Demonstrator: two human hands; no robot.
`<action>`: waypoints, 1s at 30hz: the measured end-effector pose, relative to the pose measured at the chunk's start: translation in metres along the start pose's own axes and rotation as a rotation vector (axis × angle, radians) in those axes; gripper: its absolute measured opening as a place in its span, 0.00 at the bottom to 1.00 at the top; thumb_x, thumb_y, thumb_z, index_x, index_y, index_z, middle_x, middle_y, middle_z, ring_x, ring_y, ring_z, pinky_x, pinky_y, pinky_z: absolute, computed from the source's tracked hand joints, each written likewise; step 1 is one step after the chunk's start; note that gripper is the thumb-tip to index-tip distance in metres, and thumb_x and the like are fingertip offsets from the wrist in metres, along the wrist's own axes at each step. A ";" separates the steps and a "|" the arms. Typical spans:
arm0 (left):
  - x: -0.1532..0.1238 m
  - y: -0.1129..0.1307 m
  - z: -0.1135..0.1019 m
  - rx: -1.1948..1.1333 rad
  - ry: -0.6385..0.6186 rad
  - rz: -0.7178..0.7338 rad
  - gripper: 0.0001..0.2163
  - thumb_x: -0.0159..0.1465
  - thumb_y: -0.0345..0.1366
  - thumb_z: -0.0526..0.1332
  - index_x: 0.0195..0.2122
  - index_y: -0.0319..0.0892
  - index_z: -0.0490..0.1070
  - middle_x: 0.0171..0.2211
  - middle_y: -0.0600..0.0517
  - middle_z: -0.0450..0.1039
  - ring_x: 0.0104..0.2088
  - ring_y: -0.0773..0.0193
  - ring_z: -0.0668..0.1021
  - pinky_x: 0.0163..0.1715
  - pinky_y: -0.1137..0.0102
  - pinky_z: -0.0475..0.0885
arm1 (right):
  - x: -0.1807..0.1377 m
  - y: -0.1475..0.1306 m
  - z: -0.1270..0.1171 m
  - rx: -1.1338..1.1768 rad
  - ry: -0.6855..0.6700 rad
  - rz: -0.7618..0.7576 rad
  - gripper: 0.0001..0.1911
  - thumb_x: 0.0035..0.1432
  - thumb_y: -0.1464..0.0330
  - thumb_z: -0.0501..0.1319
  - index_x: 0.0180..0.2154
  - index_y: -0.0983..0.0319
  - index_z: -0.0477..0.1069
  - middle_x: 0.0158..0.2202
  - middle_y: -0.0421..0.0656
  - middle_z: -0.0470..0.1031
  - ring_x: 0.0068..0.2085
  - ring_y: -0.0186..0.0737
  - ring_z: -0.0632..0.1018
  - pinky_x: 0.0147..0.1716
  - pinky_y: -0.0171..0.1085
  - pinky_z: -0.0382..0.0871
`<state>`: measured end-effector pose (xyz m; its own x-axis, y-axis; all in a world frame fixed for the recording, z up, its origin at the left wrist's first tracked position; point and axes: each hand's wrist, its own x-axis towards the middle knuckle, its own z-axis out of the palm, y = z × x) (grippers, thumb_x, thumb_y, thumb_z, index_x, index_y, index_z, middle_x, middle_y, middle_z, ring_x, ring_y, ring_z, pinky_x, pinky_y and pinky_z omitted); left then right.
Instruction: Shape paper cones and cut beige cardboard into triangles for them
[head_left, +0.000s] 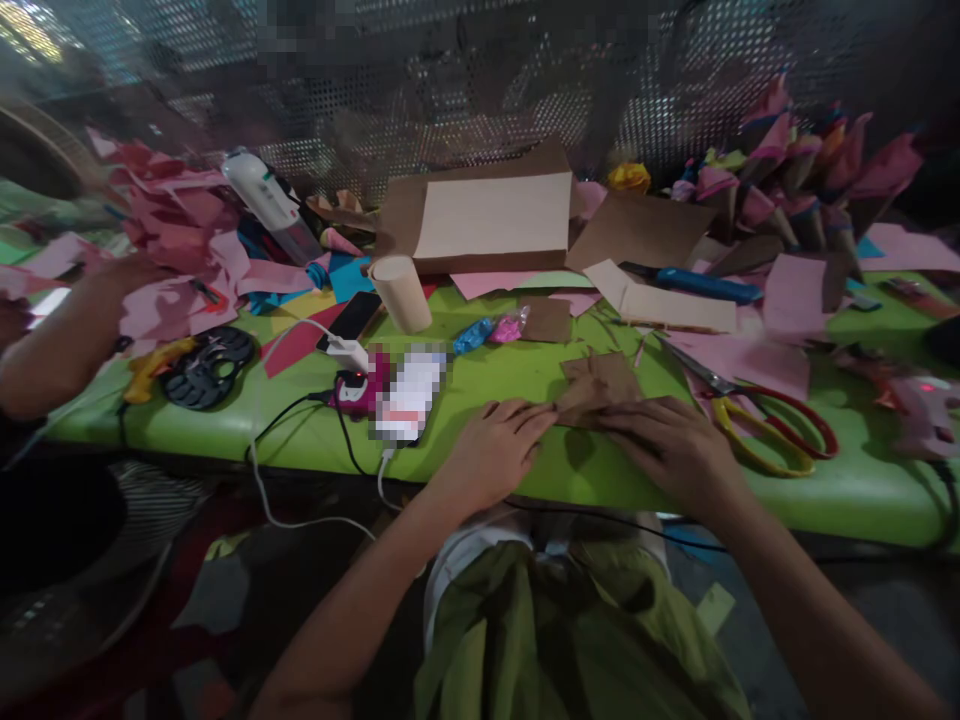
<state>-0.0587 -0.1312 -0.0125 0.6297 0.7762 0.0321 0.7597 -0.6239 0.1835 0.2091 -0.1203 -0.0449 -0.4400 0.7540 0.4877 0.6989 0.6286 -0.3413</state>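
— What's over on the far left?

— Another person's arm [52, 340] resting on the green bench [525, 375], beside a heap of pink paper scraps [180, 240]. Then a black spool [206, 368], a white glue gun [270, 200] lying farther back, and a paper cup [401, 292] on its side.

— And in the middle?

— The worker's left hand [491, 450] lies flat at the near edge, fingers stretched out, touching the left edge of a piece of brown paper [596, 385]. It isn't clenched — it presses rather than grips.

— The right one?

— The right hand [675, 450] is spread flat on the same sheet from the other side, holding it down, not closed round it. The paper sits between the two hands, near the bench's front edge, creased already.

— How would it handle, do you think?

— Light and thin, I'd judge, stiff enough to keep a fold yet easy to tear or slide. Best taken by its edges or corners.

— Further right?

— Scissors [765, 425] with red and yellow handles just beside the right hand, and paper cones [795, 190] stacked far right.
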 end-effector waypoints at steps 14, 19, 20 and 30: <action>0.013 -0.001 0.003 0.049 0.000 0.068 0.23 0.76 0.46 0.51 0.69 0.45 0.63 0.68 0.48 0.67 0.68 0.57 0.67 0.68 0.58 0.59 | -0.012 -0.002 -0.011 -0.140 -0.124 0.078 0.22 0.71 0.61 0.56 0.63 0.54 0.69 0.57 0.47 0.81 0.55 0.53 0.80 0.52 0.51 0.75; 0.002 -0.001 0.005 0.043 -0.013 0.047 0.26 0.76 0.48 0.49 0.71 0.44 0.59 0.69 0.47 0.67 0.68 0.56 0.67 0.68 0.55 0.59 | 0.003 0.014 0.002 -0.245 -0.212 0.102 0.28 0.71 0.57 0.54 0.69 0.53 0.61 0.67 0.48 0.72 0.64 0.56 0.74 0.59 0.57 0.70; 0.001 0.000 0.005 0.048 -0.017 0.048 0.26 0.76 0.49 0.49 0.70 0.44 0.60 0.69 0.48 0.67 0.68 0.55 0.66 0.68 0.54 0.59 | 0.010 0.018 0.005 -0.250 -0.222 0.102 0.28 0.71 0.58 0.53 0.69 0.54 0.61 0.67 0.48 0.71 0.65 0.56 0.73 0.60 0.57 0.69; 0.008 0.015 0.006 0.100 -0.037 0.037 0.30 0.73 0.52 0.53 0.71 0.41 0.59 0.68 0.42 0.67 0.68 0.51 0.67 0.68 0.53 0.60 | 0.025 -0.010 -0.007 -0.102 -0.207 -0.075 0.24 0.72 0.64 0.53 0.67 0.52 0.66 0.65 0.45 0.74 0.64 0.49 0.74 0.63 0.52 0.67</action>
<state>-0.0416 -0.1346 -0.0157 0.6621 0.7494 0.0008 0.7468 -0.6598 0.0837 0.1953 -0.1090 -0.0233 -0.5918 0.7356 0.3295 0.7087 0.6696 -0.2220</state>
